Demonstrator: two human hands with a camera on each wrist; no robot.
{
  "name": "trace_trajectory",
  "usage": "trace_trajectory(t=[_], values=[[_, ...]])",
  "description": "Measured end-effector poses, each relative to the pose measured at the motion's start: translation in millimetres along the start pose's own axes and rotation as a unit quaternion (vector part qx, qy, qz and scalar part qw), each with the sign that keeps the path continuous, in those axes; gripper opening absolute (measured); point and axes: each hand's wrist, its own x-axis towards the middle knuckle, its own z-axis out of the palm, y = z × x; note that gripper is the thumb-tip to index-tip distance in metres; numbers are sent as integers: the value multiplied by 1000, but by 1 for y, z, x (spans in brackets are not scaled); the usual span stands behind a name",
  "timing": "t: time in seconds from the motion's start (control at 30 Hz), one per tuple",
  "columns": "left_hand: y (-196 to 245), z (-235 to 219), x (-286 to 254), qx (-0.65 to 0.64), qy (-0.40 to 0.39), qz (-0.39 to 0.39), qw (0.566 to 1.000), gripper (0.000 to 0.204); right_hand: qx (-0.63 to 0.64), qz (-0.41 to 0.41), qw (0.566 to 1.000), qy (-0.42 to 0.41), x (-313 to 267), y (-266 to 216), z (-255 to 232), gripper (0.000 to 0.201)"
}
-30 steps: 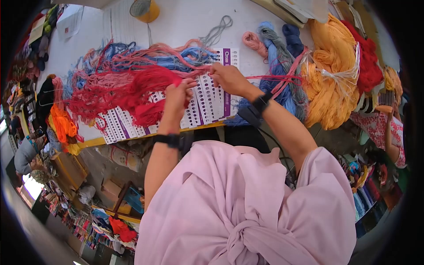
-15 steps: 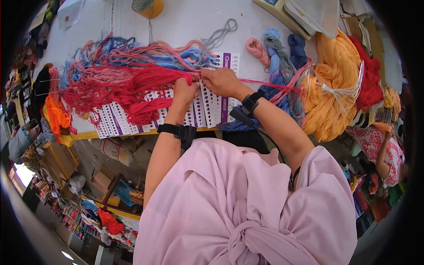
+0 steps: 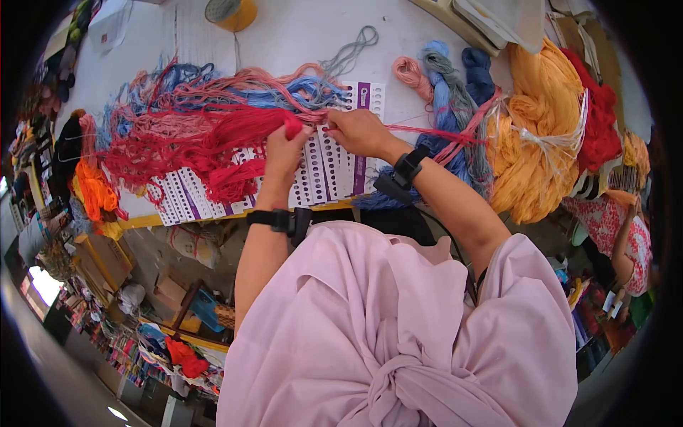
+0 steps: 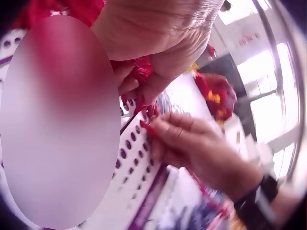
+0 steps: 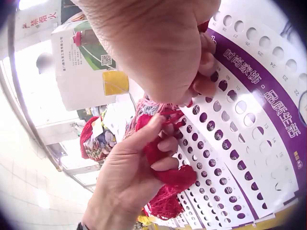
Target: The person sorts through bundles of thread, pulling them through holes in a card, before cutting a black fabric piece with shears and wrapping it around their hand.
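Note:
My left hand (image 3: 286,151) grips a thick bundle of red thread (image 3: 235,135) near its right end; in the right wrist view the fingers of the left hand (image 5: 139,163) curl round the red bundle (image 5: 180,176). Close beside it, my right hand (image 3: 361,133) pinches thin red strands, also visible in the left wrist view, where the right hand (image 4: 192,146) holds them between thumb and finger. Under both hands lie white cards with rows of holes and purple bands (image 3: 361,171). Red strands (image 3: 427,132) run right from behind the right hand.
Blue and pink threads (image 3: 263,96) lie behind the red bundle. At right are blue and grey skeins (image 3: 445,92), a big yellow-orange skein (image 3: 533,128) and a red one (image 3: 599,114). A yellow tin (image 3: 231,13) stands at the back; another person (image 3: 619,235) is at far right.
Since one second ago the left hand has moved slightly right, closer to the right hand, and the red bundle's end has come with it. The right hand has shifted slightly left and down.

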Motion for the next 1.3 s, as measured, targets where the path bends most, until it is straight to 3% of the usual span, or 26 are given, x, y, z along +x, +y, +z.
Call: trace_trajectory(t=[0.03, 0.1, 0.13, 0.17, 0.23, 0.27, 0.37, 0.43, 0.47, 0.53, 0.57, 0.6, 0.63, 0.7, 0.77, 0.83, 0.87, 0.9, 0.97, 1.0, 1.1, 1.17, 1.2, 1.3], values=[[2, -5, -1, -96, -57, -32, 993, 19, -10, 3, 1000, -2, -2, -2, 0, 17], [5, -22, -6, -283, -160, -97, 941, 15, -11, -28, 999, -16, -2, 1, 4, 18], [14, -12, -13, -230, -128, -82, 961, 14, -14, -47, 999, -22, 2, 4, 3, 19], [13, -6, -13, -144, -155, -30, 977, 15, 11, -44, 999, -22, 5, 7, 2, 19], [6, 3, -7, 29, -208, 73, 975, 16, 59, -29, 998, -23, 3, 9, -1, 21], [2, 6, 0, 50, -197, 120, 972, 18, 38, -30, 999, -23, 2, 8, -2, 19], [10, -18, 13, 72, -97, 39, 992, 16, -69, 1, 998, -11, 0, 0, 2, 17], [30, -81, 12, -133, -58, -5, 989, 18, -67, 3, 998, -8, -2, -3, 3, 16], [25, -131, 23, -268, -67, 39, 960, 21, -66, 5, 998, -5, -2, -2, 3, 16], [30, -234, 29, -308, 32, 140, 941, 25, -71, 1, 998, -2, -3, -1, 5, 15], [22, -289, 29, -443, 39, 199, 873, 27, -72, -2, 997, -1, -2, -2, 5, 15], [27, -328, 26, -452, 85, 234, 857, 29, -77, 3, 997, -2, -3, -3, 4, 15], [45, -317, 3, -418, 220, 229, 851, 32, -82, 6, 997, -4, -5, -5, 4, 15], [60, -296, -12, -230, 270, 173, 919, 35, -95, 5, 995, -10, 2, -8, 6, 14], [66, -241, -27, -218, 155, 129, 955, 37, -115, 10, 993, -22, 0, -5, 10, 14], [54, -179, -34, -301, -108, 49, 946, 40, -119, 22, 993, -5, -7, -16, 9, 13], [52, -138, -46, -285, -104, 20, 953, 47, -118, 23, 993, 3, -8, -24, 11, 13], [50, -106, -55, -338, -154, -16, 928, 50, -98, 28, 994, 33, -10, -27, 16, 13], [43, -68, -61, -403, -209, -44, 890, 52, -58, 48, 993, 95, -21, -30, 25, 13], [39, -60, -62, -405, -207, -46, 890, 51, 24, 0, 989, 144, -25, -35, 27, 13], [31, -45, -67, -403, -210, -55, 889, 48, 330, 55, 934, 125, -35, -76, 28, 15], [29, -40, -71, -397, -224, -59, 888, 46, 451, 86, 888, 37, -39, -96, 33, 15], [25, -39, -72, -394, -232, -60, 887, 45, 508, 98, 856, -9, -41, -102, 35, 16], [22, -45, -80, -385, -271, -66, 880, 44, 548, 117, 828, -11, -50, -106, 38, 12]])
